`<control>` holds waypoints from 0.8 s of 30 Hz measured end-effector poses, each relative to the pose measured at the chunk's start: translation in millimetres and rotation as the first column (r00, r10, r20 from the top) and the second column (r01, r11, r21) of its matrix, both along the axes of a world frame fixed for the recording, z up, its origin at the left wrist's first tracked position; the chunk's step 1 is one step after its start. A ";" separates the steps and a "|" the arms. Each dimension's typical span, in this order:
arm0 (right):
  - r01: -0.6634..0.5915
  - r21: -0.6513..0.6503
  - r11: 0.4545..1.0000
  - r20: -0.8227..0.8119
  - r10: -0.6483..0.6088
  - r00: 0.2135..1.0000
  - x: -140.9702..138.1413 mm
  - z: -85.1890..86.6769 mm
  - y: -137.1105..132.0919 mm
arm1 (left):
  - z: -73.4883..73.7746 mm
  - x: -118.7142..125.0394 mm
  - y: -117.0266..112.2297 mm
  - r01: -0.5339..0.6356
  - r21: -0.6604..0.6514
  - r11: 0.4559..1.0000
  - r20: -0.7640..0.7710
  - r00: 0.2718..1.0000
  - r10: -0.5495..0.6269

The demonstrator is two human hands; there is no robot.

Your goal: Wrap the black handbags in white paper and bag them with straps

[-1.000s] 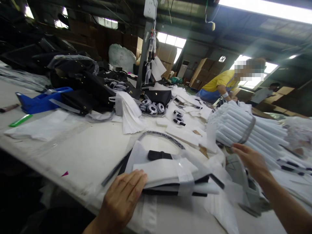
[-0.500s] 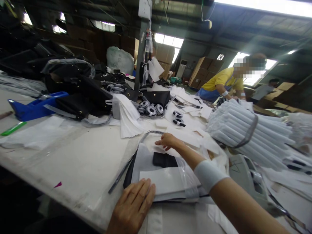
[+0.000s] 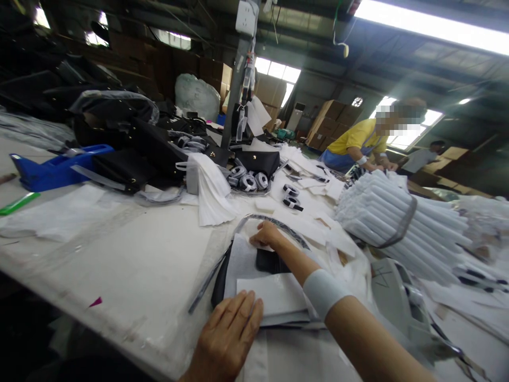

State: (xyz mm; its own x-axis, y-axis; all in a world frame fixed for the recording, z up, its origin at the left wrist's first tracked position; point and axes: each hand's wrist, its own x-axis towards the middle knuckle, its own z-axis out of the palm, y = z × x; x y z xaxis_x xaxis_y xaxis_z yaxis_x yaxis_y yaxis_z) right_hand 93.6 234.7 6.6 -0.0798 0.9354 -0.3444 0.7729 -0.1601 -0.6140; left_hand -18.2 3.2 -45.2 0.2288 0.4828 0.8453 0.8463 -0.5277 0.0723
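A black handbag point(image 3: 269, 260) lies flat near the table's front edge, covered by white paper sheets point(image 3: 274, 296) and clear wrap. Its wrapped handle point(image 3: 274, 223) arches toward the back. My left hand point(image 3: 230, 331) lies flat, fingers together, on the near corner of the paper and bag. My right hand point(image 3: 265, 235), with a white wristband point(image 3: 323, 291) on the forearm, reaches across the bag and pinches at the white paper by the handle's base.
A strapped bundle of white paper rolls point(image 3: 401, 223) lies at the right. Black bags point(image 3: 131, 143), a blue tool point(image 3: 55, 167) and a green marker point(image 3: 18, 203) sit left. Strap rolls point(image 3: 248, 180) and a pole point(image 3: 238, 79) stand behind. A person in yellow point(image 3: 358, 139) works at the far side.
My right hand came from the roll bundle at the right across to the bag's handle base and closed there. My left hand stayed on the paper.
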 end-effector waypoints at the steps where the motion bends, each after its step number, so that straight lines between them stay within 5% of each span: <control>1: 0.001 0.004 1.000 -0.066 0.000 0.998 -0.1 1.7 -2.1 | -1.8 0.4 0.4 -0.004 0.023 1.000 0.008 1.000 0.003; 8: 0.000 0.041 0.999 -0.469 0.020 0.883 5.1 23.3 -18.2 | -4.3 1.7 -0.1 0.002 0.013 1.000 0.009 1.000 -0.002; 17: 0.019 0.179 0.984 -0.657 0.105 0.746 9.5 51.8 -47.9 | 5.4 0.6 -5.2 -0.009 -0.035 0.999 -0.004 1.000 0.009; 21: -0.119 0.360 0.925 -0.535 0.309 0.786 27.2 55.8 -98.1 | 6.3 0.1 -5.2 -0.032 -0.046 0.998 -0.020 0.999 0.031; 24: -0.303 0.577 0.759 -0.223 0.503 0.835 46.2 44.4 -139.7 | 6.7 -0.5 -5.4 -0.024 -0.032 0.999 -0.041 0.999 0.023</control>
State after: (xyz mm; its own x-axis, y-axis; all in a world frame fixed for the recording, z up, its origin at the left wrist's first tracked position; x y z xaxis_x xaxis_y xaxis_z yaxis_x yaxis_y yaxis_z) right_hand 139.8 95.0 51.0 -0.5085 0.8120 0.2866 0.4116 0.5215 -0.7474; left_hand -18.7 -2.2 -38.6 0.2513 0.5155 0.8192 0.8609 -0.5058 0.0542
